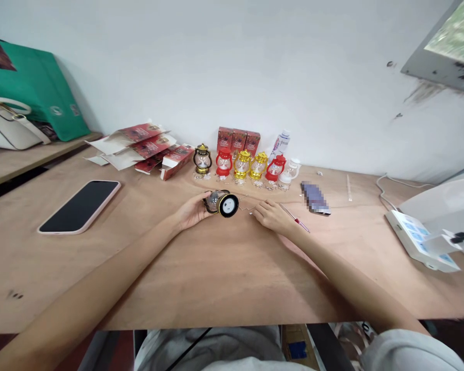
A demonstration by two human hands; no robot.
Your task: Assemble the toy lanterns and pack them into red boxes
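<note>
My left hand [193,210] is wrapped round a small black and gold lantern [215,201], tipped over so its round base with a white disc faces me. To its right, my right hand [271,215] rests low over the table with its fingers pressed together. A thin wire-like strand [244,208] runs between the lantern and these fingertips; what exactly they pinch is too small to make out. Beside that hand lies a slim red and silver pen-like stick [296,218]. Behind stands a row of several lanterns, among them a black and gold one [203,159] and a white one [290,171].
Red boxes [238,139] and a bottle [280,143] stand by the wall. Flattened cartons [139,144] lie back left, a phone [81,207] at left, another phone [316,198] at right. A power strip [421,241] sits far right.
</note>
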